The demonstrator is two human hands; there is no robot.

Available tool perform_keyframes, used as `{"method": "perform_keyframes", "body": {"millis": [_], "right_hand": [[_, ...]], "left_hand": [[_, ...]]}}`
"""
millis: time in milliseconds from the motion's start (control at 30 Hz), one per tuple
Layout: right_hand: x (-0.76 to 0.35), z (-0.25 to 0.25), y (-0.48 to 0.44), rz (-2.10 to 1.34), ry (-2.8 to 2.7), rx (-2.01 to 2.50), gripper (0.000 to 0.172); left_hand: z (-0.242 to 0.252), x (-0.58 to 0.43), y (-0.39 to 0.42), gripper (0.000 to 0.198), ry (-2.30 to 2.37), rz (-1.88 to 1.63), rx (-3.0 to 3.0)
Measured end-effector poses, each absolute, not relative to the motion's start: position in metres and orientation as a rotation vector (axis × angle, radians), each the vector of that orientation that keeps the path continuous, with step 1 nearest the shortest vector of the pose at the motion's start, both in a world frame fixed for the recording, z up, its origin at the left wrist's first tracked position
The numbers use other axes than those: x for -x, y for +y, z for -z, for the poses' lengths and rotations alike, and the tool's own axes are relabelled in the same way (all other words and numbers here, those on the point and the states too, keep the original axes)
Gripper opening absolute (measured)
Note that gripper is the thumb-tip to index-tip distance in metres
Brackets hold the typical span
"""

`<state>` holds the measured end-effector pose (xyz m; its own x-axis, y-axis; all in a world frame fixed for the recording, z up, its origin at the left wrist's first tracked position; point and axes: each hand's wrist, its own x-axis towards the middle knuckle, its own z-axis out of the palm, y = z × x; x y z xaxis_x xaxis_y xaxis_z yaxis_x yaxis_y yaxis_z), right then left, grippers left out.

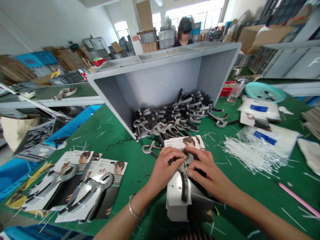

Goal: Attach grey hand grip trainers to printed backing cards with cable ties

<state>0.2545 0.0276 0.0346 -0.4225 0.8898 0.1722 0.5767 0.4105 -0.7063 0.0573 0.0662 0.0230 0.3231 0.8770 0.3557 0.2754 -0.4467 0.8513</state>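
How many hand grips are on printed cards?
3: the far-left hand grip, the second grip just right of it, and the third grip, touched by the left hand and right hand. More may be hidden.

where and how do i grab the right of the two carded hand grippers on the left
Probably by the right edge of the card, coming from the right: it lies face up, the hand gripper sits inboard of that edge, and the neighbouring card crowds the left side.
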Motion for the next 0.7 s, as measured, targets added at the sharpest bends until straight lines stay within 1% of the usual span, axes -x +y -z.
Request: {"method": "perform_keyframes", "body": {"millis": [400,700], "right_hand": [[-0.2517,-0.0332,0.0273,-0.716,-2.086,1.248,0.018],[-0.2517,-0.033,0.026,-0.72,-2.095,1.246,0.018]], "left_hand": [[-0.0229,-0.058,0.0594,0.009,1.008,-1.159,-1.938],[-0.0179,-0.0593,0.06,0.007,1.06,-1.184,-1.845]]}}
